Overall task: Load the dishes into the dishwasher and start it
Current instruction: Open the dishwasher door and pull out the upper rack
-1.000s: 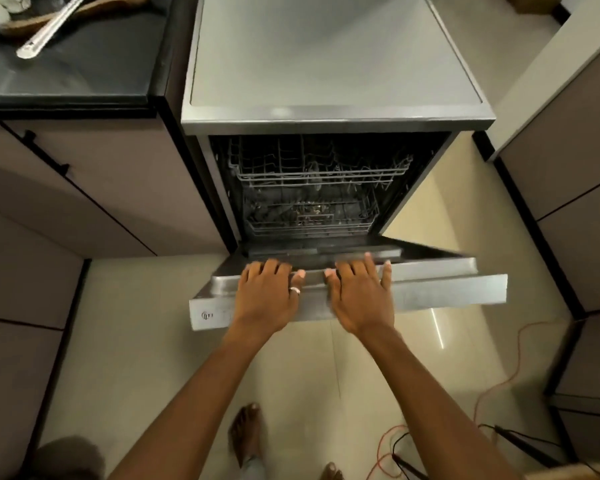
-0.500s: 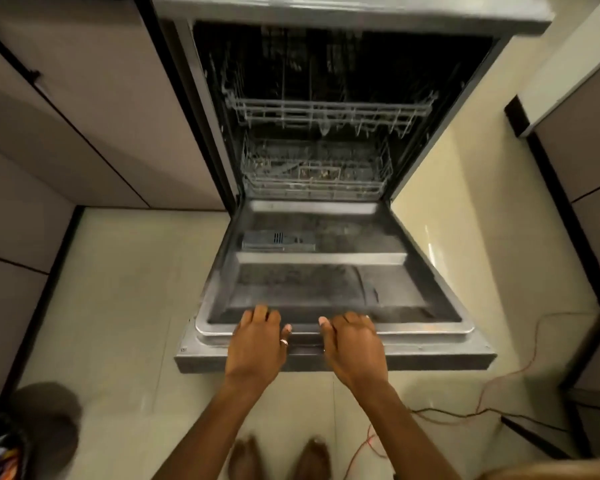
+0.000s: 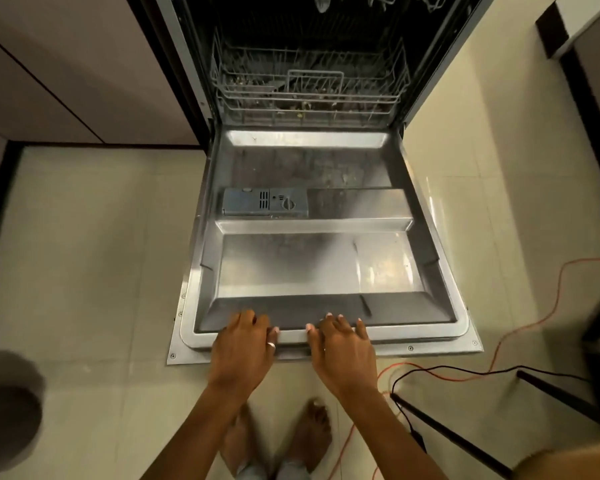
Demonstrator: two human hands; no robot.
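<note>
Down by the floor (image 3: 84, 271), seen from the head camera, the dishwasher (image 3: 440, 64) stands wide open and its door (image 3: 312, 265) lies flat like a little shelf. I think the door is down so that the rack can slide out over it and the dishes can go in. The left hand (image 3: 243, 344) and the right hand (image 3: 343, 348) both rest on the near edge of the door, side by side, close together but not touching. They sit there, I think, to hold the heavy door so it does not drop with a bang. Both hands are palm down with the fingers a little spread, and they pinch nothing. The left hand's fingertips dip over the rim, so I cannot see them. A ring (image 3: 271, 345) shows on the left hand. Both arms reach out long and nearly straight from the bottom of the picture, and the person leans over bare feet (image 3: 309, 434). Inside the dishwasher, the bottom rack (image 3: 309, 95) is pushed all the way in, and I see no plates or cups in it, only small bits. The soap box (image 3: 264, 202) sits on the inside of the door, well away from the hands. No dishes show anywhere, so the loading has not begun. An orange cord (image 3: 589, 260) and a black cord (image 3: 465, 370) lie on the floor to the right, near the feet, and could trip somebody.
</note>
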